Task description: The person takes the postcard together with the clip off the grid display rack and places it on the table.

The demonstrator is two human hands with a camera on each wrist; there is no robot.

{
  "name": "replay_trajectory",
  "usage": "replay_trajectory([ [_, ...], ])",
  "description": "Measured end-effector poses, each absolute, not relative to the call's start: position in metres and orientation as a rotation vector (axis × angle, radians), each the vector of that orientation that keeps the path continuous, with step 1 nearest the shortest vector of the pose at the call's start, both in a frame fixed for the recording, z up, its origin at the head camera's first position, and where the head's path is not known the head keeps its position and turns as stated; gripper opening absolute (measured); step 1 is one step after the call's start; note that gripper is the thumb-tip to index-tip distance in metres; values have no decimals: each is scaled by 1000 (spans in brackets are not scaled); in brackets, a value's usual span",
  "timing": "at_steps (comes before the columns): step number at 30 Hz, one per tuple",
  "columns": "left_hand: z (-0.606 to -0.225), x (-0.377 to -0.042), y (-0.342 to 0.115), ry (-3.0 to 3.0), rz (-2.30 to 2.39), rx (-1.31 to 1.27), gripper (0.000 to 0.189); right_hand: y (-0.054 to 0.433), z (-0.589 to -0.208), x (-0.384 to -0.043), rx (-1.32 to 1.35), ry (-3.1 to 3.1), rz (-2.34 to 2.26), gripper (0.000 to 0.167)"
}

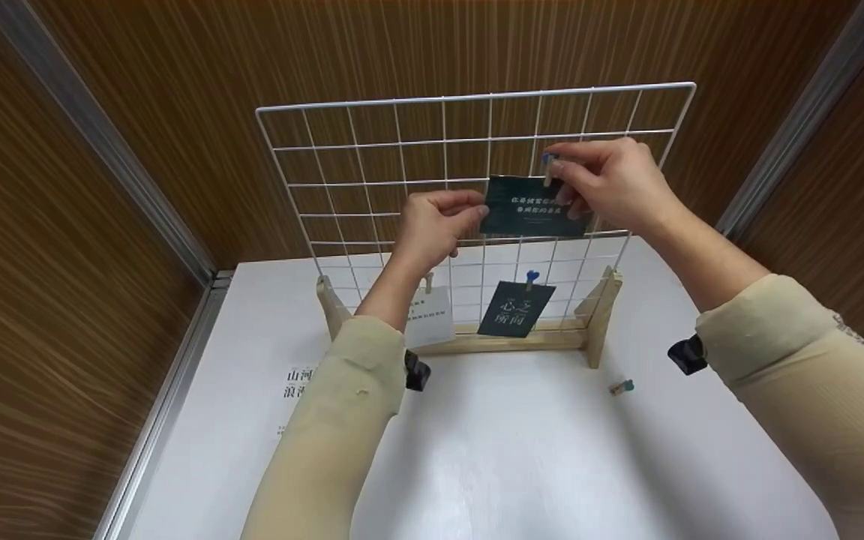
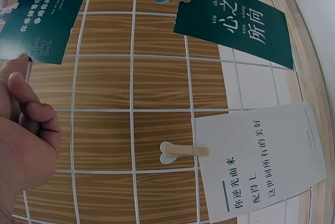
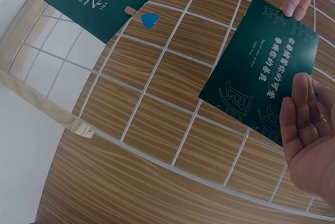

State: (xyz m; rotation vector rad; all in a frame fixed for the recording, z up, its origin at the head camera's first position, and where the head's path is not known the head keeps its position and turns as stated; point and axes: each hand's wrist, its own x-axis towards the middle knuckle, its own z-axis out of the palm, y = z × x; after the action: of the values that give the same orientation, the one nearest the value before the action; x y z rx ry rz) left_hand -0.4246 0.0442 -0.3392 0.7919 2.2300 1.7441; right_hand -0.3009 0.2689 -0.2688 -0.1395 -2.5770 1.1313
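Observation:
Against the upper right of a white wire grid (image 1: 443,99) is a dark green card (image 1: 529,217) with white writing. My left hand (image 1: 432,229) pinches its left edge between thumb and fingers. At the card's top edge my right hand (image 1: 619,187) pinches a small wooden clothespin (image 1: 549,174) with a blue heart. The right fingers partly cover the card's right end. Lower on the grid, another green card (image 1: 511,319) hangs tilted from a blue-heart clothespin (image 1: 532,279). To its left, a white card (image 2: 261,166) hangs from a white-heart clothespin (image 2: 183,150), partly behind my left forearm in the head view.
Wooden feet (image 1: 603,322) hold the grid upright on a white table (image 1: 507,450). A loose clothespin (image 1: 619,387) with a teal top lies front right of the stand. Black printed characters (image 1: 298,382) show at left, partly behind my left sleeve. Wood-grain panels (image 1: 177,67) enclose the table.

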Motion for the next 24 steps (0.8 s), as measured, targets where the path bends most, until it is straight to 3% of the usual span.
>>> replay_trajectory([
  [24, -342, -420, 44, 2224, 1770, 792, 19, 268, -271, -297, -138, -2508, 1265, 34],
])
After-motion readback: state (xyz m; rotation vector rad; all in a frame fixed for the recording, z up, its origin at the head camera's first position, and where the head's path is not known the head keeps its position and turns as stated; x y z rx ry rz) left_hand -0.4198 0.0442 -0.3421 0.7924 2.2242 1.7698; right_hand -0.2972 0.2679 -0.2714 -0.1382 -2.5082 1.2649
